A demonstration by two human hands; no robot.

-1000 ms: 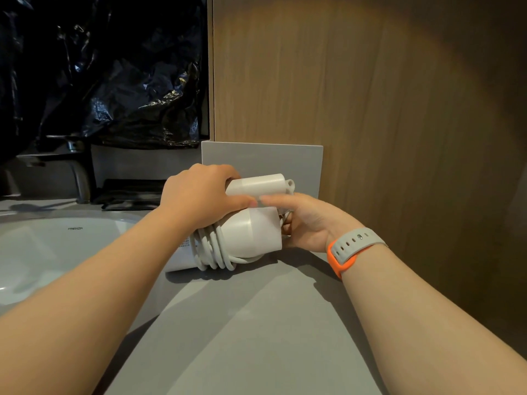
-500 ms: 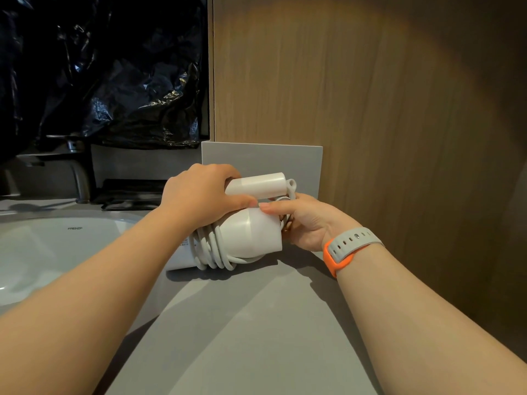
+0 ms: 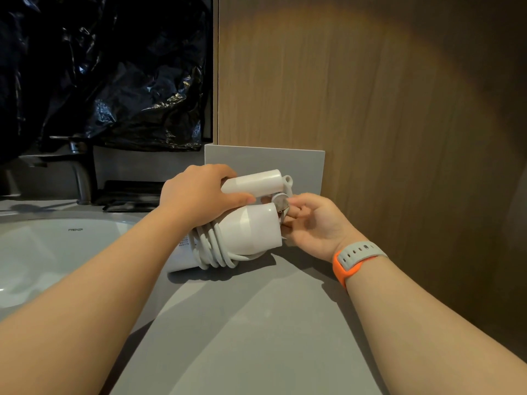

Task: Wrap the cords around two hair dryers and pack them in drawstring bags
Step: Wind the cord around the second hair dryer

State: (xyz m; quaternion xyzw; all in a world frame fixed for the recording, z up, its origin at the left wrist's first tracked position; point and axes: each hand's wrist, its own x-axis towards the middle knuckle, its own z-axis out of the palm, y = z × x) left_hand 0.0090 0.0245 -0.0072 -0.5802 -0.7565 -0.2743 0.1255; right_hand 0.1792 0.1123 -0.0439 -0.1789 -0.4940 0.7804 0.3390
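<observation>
A white dryer (image 3: 251,229) lies on its side at the back of the grey counter (image 3: 242,323), just in front of a low grey panel (image 3: 256,159) and close to the wood wall (image 3: 370,109). Its cord (image 3: 212,248) is wound in several tight loops around the narrower left part of the barrel, and the folded handle (image 3: 253,181) lies along the top, pointing right. The left grip (image 3: 196,195) is curled over the top of the dryer, fingers wrapped behind the handle's near end and the thumb pressed forward into the gap between handle and barrel, so it holds the dryer down against the counter. The right grip (image 3: 310,223) sits at the wide right end of the barrel, palm turned toward the camera, its fingers curled and pinching the round plug (image 3: 279,202), whose metal pins show just below it against the barrel's rim. A short run of cord loops up behind the handle's end to the plug. A grey and orange band (image 3: 356,258) circles the right wrist. To the left, a white basin (image 3: 42,252) is sunk in the counter with a dark tap (image 3: 81,166) behind it, and a flat black thing (image 3: 128,192) lies beside the tap; what it is cannot be told. Crumpled black plastic (image 3: 114,81) covers the wall above.
</observation>
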